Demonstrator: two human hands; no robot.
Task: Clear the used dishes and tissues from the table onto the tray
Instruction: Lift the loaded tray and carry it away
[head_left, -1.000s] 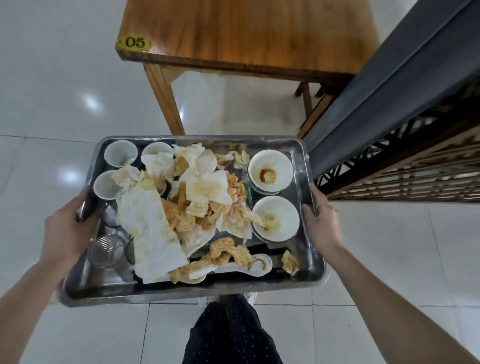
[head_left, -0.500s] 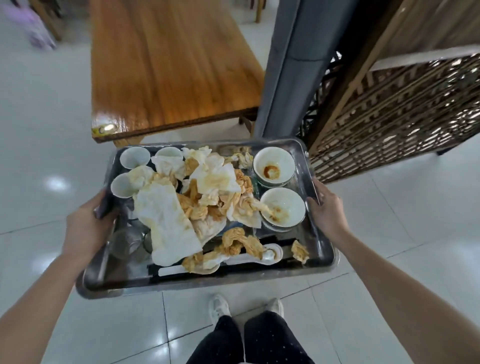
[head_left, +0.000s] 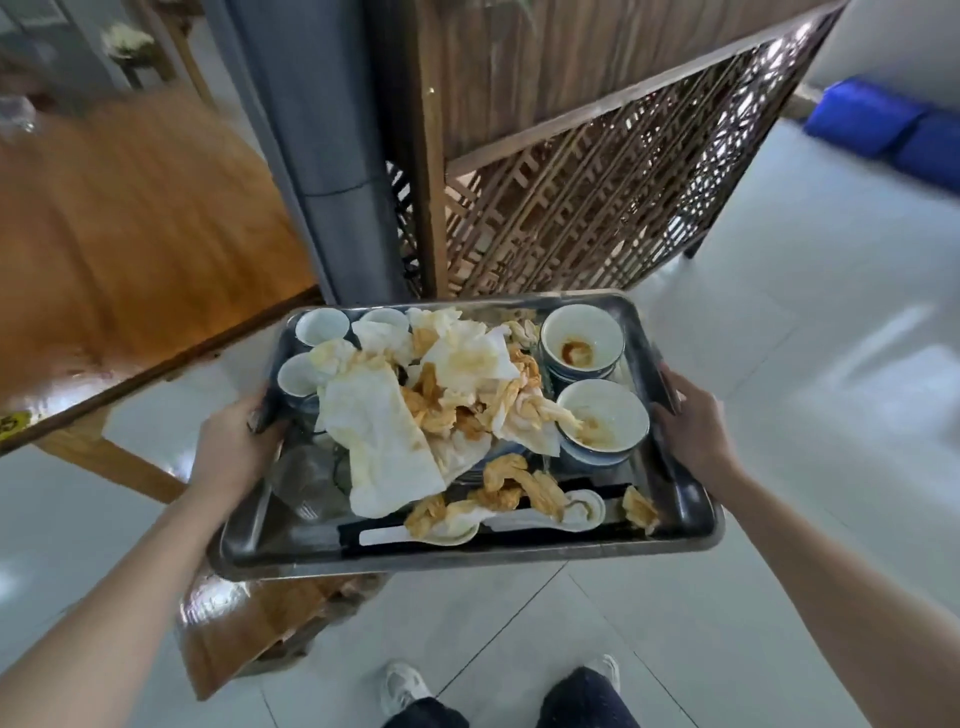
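A metal tray (head_left: 291, 551) is carried in the air in front of me. My left hand (head_left: 234, 447) grips its left rim and my right hand (head_left: 691, 431) grips its right rim. On it lie a heap of stained tissues (head_left: 431, 410), two used bowls (head_left: 602, 415) on the right, small white cups (head_left: 322, 327) at the back left, a clear glass (head_left: 306, 478) and white spoons (head_left: 540, 519) near the front edge.
A wooden table (head_left: 130, 249) stands to the left, with a wooden stool (head_left: 249, 629) below the tray. A grey pillar (head_left: 332, 145) and a wooden lattice screen (head_left: 587, 197) stand straight ahead. Blue bins (head_left: 883, 119) sit far right. White tiled floor lies to the right.
The view has swung to the right: the table has slid to the left and the screen and pillar now stand ahead. Both hands keep their hold on the tray.
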